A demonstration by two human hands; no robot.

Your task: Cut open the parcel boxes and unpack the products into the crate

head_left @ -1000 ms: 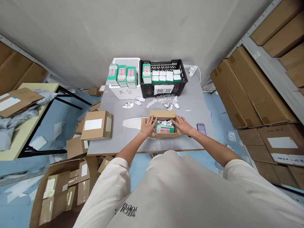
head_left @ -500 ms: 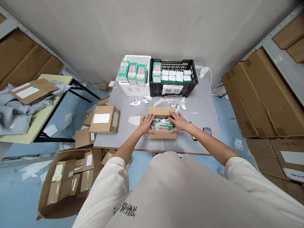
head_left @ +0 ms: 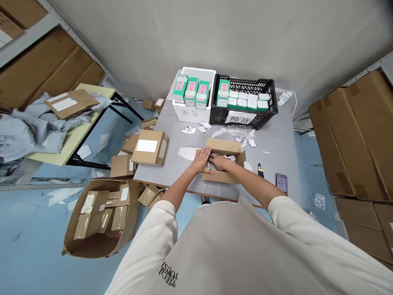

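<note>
An open cardboard box [head_left: 218,177] sits near the front edge of the grey table [head_left: 172,164], with its flaps up. My left hand [head_left: 201,161] rests flat on the box's left side, fingers spread. My right hand [head_left: 220,162] reaches into the box and presses on crumpled white paper [head_left: 231,157]. The green package seen earlier is now hidden beneath my hand and the paper. Beyond the box, several crumpled paper scraps and a clear plastic wrap [head_left: 240,132] lie on the table.
A black crate [head_left: 244,119] holds green-and-white boxes, next to a white foam box [head_left: 192,110] with green-and-pink boxes on it. A box cutter [head_left: 260,170] and a blurred phone [head_left: 281,183] lie right. A parcel [head_left: 150,147] lies left; an open carton [head_left: 101,241] sits on the floor.
My right hand has moved from the box's right side into the box, over the paper. The green package has dropped out of sight. The whole view has shifted, with the table further right.
</note>
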